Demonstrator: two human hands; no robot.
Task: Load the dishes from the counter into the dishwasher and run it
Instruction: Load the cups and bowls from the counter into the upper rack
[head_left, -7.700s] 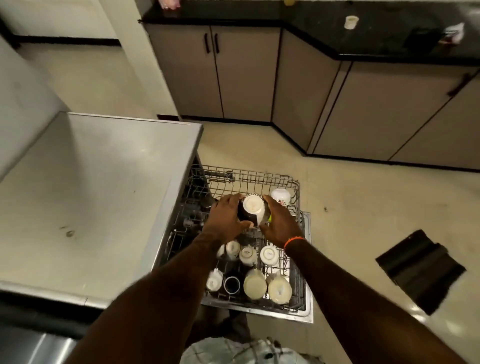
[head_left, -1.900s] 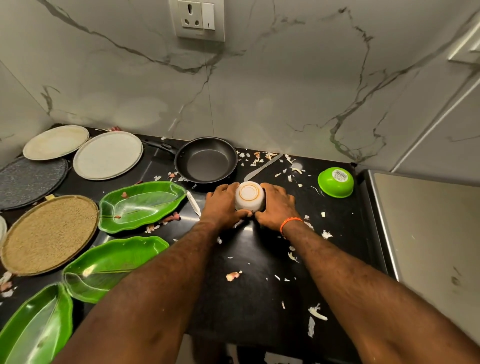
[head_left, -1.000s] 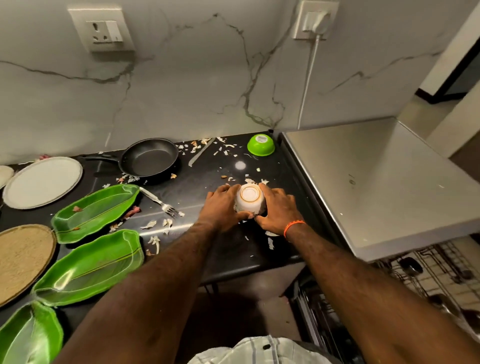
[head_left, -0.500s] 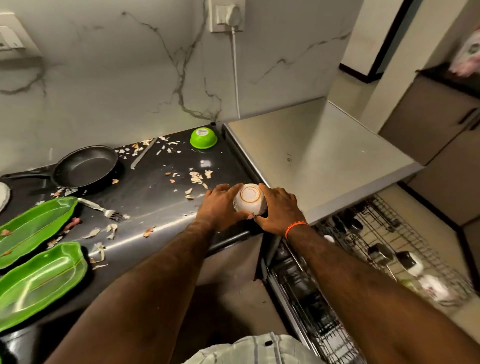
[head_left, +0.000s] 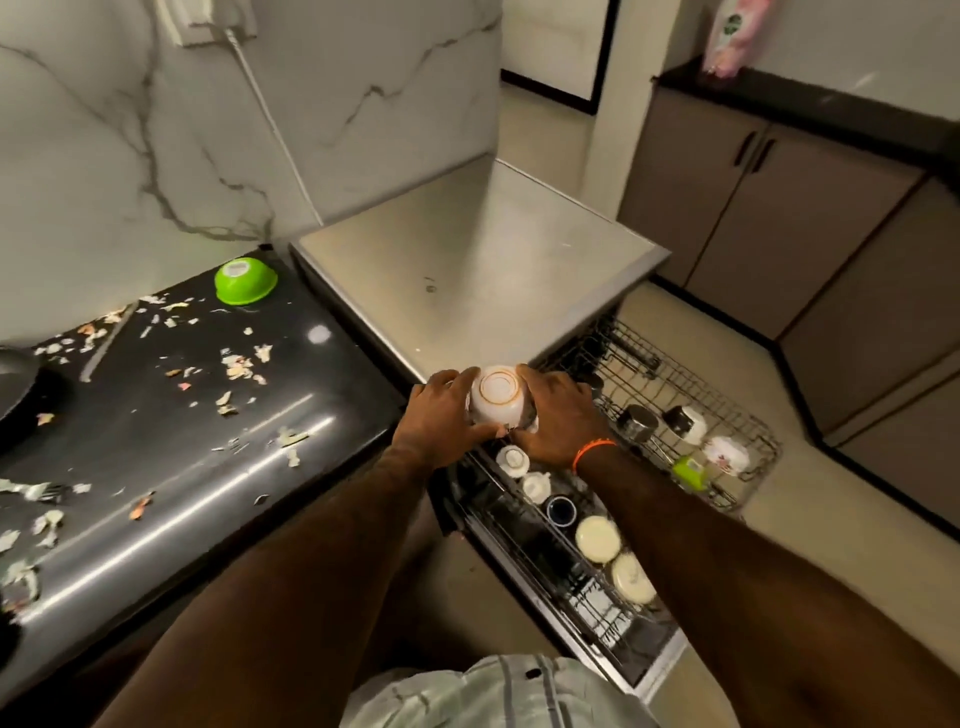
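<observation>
over rack (head_left: 691, 415) — hands grip bowl (head_left: 496, 397)

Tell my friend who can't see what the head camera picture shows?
Two hands, left hand and right hand, hold an upside-down white bowl above the pulled-out dishwasher rack, which already holds cups. Beside it, a black counter carries food scraps and an upside-down green bowl.

The bench (head_left: 171, 441) filled the left of the frame, the dishwasher rack (head_left: 691, 395) lower right, a bowl (head_left: 497, 396) held between them.
</observation>
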